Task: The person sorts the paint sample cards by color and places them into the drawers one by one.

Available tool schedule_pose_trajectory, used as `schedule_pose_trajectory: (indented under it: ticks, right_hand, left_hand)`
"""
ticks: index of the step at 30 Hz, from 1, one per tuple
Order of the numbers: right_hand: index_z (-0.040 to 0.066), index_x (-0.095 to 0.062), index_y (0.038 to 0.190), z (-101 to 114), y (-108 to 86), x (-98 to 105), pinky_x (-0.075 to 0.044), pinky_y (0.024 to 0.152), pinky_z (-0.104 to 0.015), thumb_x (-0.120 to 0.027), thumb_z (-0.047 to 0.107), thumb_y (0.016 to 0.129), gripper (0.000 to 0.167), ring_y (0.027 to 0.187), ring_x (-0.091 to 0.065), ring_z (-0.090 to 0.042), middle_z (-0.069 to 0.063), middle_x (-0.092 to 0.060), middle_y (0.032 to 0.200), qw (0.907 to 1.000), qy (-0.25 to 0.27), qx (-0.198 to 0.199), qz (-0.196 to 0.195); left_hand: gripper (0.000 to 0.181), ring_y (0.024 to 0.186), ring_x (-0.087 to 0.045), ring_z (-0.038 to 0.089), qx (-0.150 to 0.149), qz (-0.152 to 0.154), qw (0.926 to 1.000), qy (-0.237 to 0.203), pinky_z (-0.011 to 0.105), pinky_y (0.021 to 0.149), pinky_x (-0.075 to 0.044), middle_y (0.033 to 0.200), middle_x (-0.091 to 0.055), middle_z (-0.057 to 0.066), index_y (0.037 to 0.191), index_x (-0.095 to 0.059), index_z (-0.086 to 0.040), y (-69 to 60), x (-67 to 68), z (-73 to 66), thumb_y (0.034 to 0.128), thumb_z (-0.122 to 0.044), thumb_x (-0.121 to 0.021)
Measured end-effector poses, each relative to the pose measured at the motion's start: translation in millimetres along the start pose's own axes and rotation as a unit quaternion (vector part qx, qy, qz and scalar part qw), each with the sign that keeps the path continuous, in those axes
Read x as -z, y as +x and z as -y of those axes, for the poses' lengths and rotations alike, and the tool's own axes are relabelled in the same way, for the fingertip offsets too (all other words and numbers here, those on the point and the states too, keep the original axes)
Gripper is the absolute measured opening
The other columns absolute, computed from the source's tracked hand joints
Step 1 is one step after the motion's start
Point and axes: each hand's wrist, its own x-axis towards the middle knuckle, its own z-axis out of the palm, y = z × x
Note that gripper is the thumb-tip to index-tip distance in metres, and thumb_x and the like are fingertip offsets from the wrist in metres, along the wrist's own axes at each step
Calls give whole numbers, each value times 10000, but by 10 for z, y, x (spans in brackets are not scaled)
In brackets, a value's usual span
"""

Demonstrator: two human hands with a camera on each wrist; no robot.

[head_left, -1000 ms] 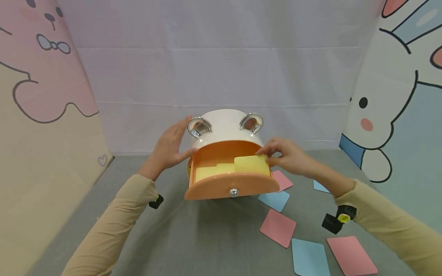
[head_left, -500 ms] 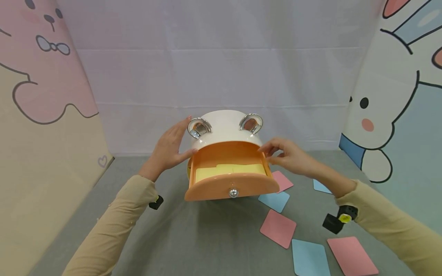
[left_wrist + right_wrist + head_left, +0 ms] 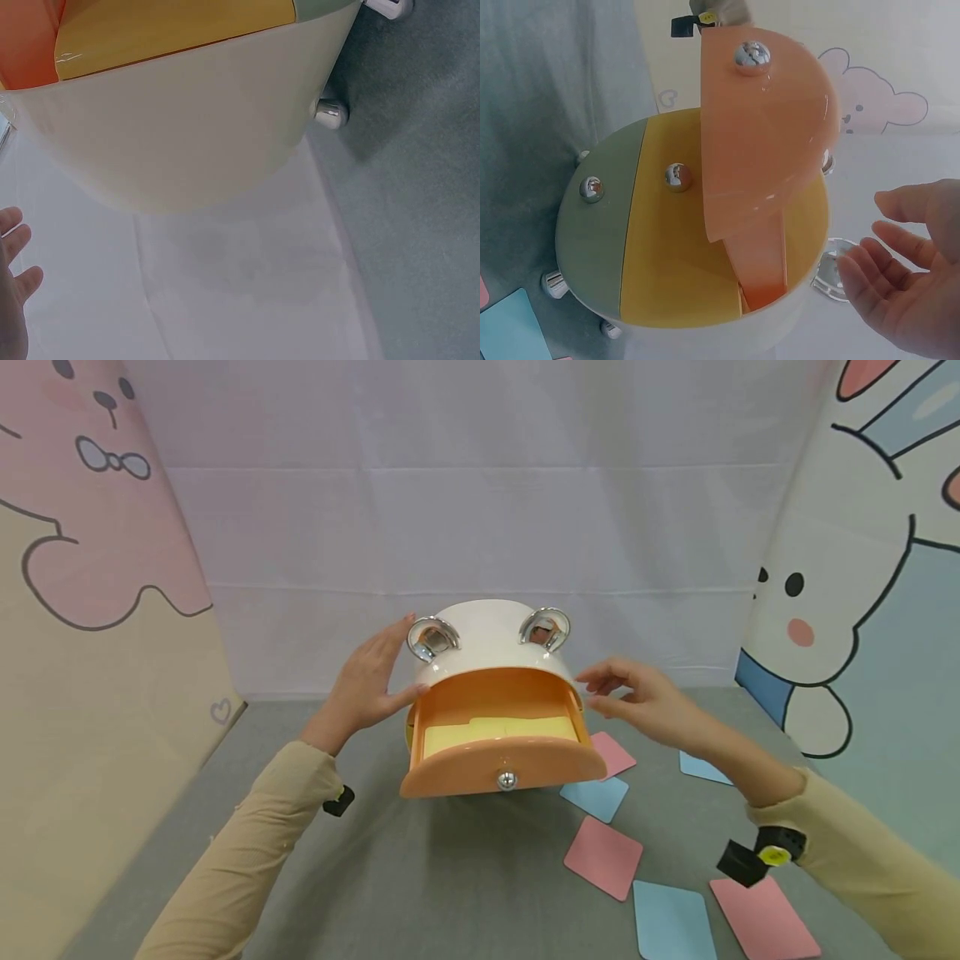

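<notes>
A white, rounded small cabinet (image 3: 487, 631) with two chrome ear-shaped rings stands mid-table. Its orange top drawer (image 3: 457, 772) is pulled out, and yellow cards (image 3: 517, 727) lie inside. In the right wrist view, a yellow drawer (image 3: 667, 247) and a green drawer (image 3: 592, 240) are closed, each with a chrome knob. My left hand (image 3: 367, 681) rests on the cabinet's left side, fingers extended. Just off the right side is my right hand (image 3: 637, 697), its fingers loosely bent around nothing.
Pink cards (image 3: 603, 858) and blue cards (image 3: 673, 920) lie scattered on the grey cloth right of the cabinet. A white cloth wall (image 3: 480, 510) stands behind, with cartoon-printed panels at left and right.
The yellow card my right hand held has gone down into the drawer with the others. That hand has let go and moved right, away from the drawer. The left hand stays put.
</notes>
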Motion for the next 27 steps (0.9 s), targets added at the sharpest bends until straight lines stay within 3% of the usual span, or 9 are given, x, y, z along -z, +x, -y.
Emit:
schedule_pose_trajectory:
  ticks: [4,7,10,14,23,27]
  right_hand:
    - [31,-590,1090,95,-126,-95,-497,655,-232,-655,56,821,278,831,-530,-123,-23,-597,968,9930,-445,791,-759]
    - [48,-614,1026,156,-221,-240,-484,592,-205,-725,41,744,302,758,-525,-93,17,-590,878,9754,-620,1512,-1477]
    - [39,-617,964,195,-306,-423,-469,554,-199,-732,179,767,268,701,-516,-94,6,-575,797,9593,-546,1996,-1919]
    - [39,-608,913,220,-403,-663,-451,543,-185,-616,417,825,388,642,-512,-85,4,-582,757,9511,-649,2084,-2185]
    - [52,-622,881,177,-431,-1101,-429,510,-139,-648,369,814,325,573,-513,-84,31,-564,693,9285,-502,2235,-2924]
    - [72,-631,846,167,-413,-1255,-419,469,-141,-649,382,810,312,556,-555,-83,19,-628,693,9167,-439,2195,-3309]
  left_hand:
    - [894,1277,-343,321,23,22,10000,24,490,1033,-285,1452,-299,119,1461,-165,-93,-5,-5,-1,825,-706,-303]
    - [896,1280,-340,323,75,55,10000,32,489,1037,-280,1454,-296,119,1463,-157,-103,-7,-2,-8,822,-713,-296]
    - [897,1282,-336,323,109,79,9999,49,487,1039,-277,1454,-294,119,1465,-151,-110,-3,0,-12,820,-718,-288]
    - [898,1283,-334,323,115,93,9999,52,488,1039,-275,1455,-292,119,1464,-152,-106,1,0,-13,821,-717,-284]
    - [896,1284,-331,327,52,72,10000,16,489,1043,-269,1454,-291,127,1460,-161,-86,13,-5,-12,827,-708,-288]
    - [892,1283,-332,327,51,59,10000,-15,487,1042,-270,1453,-292,129,1462,-156,-92,14,-3,-20,828,-705,-293]
